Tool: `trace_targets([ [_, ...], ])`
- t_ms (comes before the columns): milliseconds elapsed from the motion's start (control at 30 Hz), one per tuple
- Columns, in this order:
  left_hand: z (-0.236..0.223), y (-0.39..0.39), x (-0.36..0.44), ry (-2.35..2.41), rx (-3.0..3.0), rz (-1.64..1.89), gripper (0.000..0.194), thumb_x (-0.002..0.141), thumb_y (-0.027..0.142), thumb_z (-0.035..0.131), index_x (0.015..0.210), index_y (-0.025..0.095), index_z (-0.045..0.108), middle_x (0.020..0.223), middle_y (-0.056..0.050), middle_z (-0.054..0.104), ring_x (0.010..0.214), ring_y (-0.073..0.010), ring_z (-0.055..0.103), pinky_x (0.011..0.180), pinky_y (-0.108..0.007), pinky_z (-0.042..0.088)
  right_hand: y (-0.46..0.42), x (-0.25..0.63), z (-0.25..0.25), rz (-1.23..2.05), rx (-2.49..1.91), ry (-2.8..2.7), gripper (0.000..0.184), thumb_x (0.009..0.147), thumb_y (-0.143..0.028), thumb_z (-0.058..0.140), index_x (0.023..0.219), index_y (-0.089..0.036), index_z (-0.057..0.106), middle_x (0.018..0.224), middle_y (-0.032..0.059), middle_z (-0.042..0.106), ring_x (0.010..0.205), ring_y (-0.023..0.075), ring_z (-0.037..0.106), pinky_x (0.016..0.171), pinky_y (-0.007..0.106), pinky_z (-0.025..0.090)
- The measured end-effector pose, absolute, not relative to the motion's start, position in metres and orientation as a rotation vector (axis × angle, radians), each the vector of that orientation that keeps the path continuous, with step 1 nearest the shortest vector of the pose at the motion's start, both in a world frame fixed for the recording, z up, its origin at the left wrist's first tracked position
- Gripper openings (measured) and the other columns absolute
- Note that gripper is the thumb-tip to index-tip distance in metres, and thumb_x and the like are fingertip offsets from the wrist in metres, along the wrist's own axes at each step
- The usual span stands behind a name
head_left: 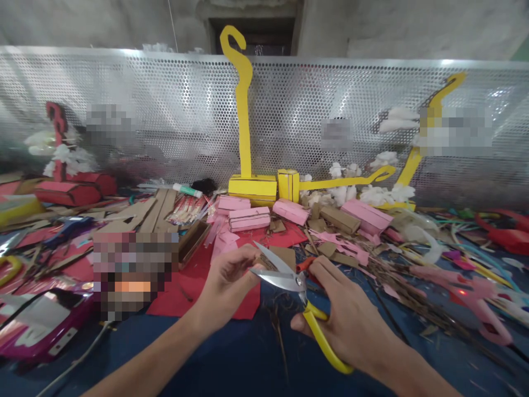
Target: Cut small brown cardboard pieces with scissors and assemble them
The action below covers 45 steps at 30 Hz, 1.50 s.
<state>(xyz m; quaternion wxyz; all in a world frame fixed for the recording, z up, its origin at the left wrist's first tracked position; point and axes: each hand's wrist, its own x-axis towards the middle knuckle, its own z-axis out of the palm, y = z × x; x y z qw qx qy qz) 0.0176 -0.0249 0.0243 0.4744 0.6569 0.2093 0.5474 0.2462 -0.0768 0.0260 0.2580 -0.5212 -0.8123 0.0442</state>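
Note:
My right hand [351, 309] is closed around the scissors [285, 278], which have yellow-coated handles, a red part and silver blades standing apart. The blades point left toward my left hand [231, 278]. Its thumb and fingers pinch a small brown piece [263, 262], partly hidden, between the open blades; I cannot tell whether they touch it. Under and behind my left hand lie red paper sheets [243, 306]. Beyond are small pink paper boxes [248, 219] and a flat brown cardboard scrap [284, 256].
A yellow hook-shaped stand [243, 121] rises before a perforated metal panel [165, 99]. At right lies a pink glue gun [475, 300] with a lit red light, near dry brown strips [413, 298]. A purple-and-white device [41, 325] sits at left; a cable [82, 358] runs nearby.

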Motion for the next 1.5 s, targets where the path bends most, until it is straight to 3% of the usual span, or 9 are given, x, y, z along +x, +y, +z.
trace_targets([
  [133, 0.025, -0.028, 0.019, 0.524, 1.603, 1.352, 0.011, 0.093, 0.02, 0.069, 0.082, 0.015, 0.07, 0.08, -0.002, 0.064, 0.077, -0.0129, 0.058, 0.072, -0.022, 0.047, -0.077, 0.246, 0.026, 0.045, -1.415, -2.22, 0.057, 0.083, -0.069, 0.068, 0.111, -0.023, 0.049, 0.106, 0.0106, 0.061, 0.089, 0.0316, 0.064, 0.069, 0.041, 0.052],
  [367, 0.019, -0.031, 0.022, 0.525, 1.518, 1.405, 0.006, 0.09, 0.023, 0.074, 0.087, 0.018, 0.075, 0.08, -0.001, 0.068, 0.077, -0.0121, 0.06, 0.074, -0.02, 0.049, -0.076, 0.241, 0.023, 0.112, -1.339, -2.182, 0.04, 0.089, -0.053, 0.069, 0.109, -0.023, 0.05, 0.104, 0.0091, 0.061, 0.091, 0.0277, 0.064, 0.074, 0.038, 0.052],
  [567, 0.012, -0.032, 0.024, 0.573, 1.488, 1.421, 0.011, 0.094, 0.026, 0.07, 0.097, 0.019, 0.078, 0.095, -0.006, 0.074, 0.089, -0.0162, 0.064, 0.084, -0.025, 0.051, -0.074, 0.241, 0.018, 0.072, -1.357, -2.127, 0.038, 0.088, -0.056, 0.068, 0.091, -0.023, 0.051, 0.09, 0.0055, 0.059, 0.074, 0.0231, 0.06, 0.065, 0.036, 0.047],
  [1100, 0.018, -0.035, 0.026, 0.577, 1.444, 1.389, 0.019, 0.093, 0.033, 0.071, 0.087, 0.016, 0.077, 0.089, -0.006, 0.072, 0.085, -0.0174, 0.062, 0.081, -0.028, 0.051, -0.072, 0.241, 0.023, -0.014, -1.261, -2.091, 0.044, 0.088, -0.063, 0.066, 0.081, -0.022, 0.052, 0.078, 0.003, 0.06, 0.065, 0.0185, 0.056, 0.059, 0.031, 0.041],
  [1267, 0.018, -0.035, 0.026, 0.601, 1.414, 1.4, 0.015, 0.091, 0.032, 0.073, 0.092, 0.017, 0.077, 0.082, -0.003, 0.069, 0.082, -0.0167, 0.063, 0.079, -0.027, 0.051, -0.071, 0.242, 0.021, -0.04, -1.232, -2.09, 0.045, 0.089, -0.062, 0.066, 0.074, -0.024, 0.046, 0.069, -0.0015, 0.053, 0.058, 0.0161, 0.052, 0.054, 0.029, 0.036],
  [1500, 0.014, -0.029, 0.024, 0.582, 1.457, 1.37, 0.018, 0.092, 0.033, 0.072, 0.094, 0.015, 0.077, 0.089, -0.007, 0.071, 0.086, -0.0185, 0.064, 0.084, -0.03, 0.052, -0.068, 0.244, 0.021, 0.036, -1.34, -2.155, 0.041, 0.087, -0.057, 0.07, 0.083, -0.024, 0.047, 0.082, 0.002, 0.058, 0.065, 0.0186, 0.056, 0.058, 0.03, 0.041],
])
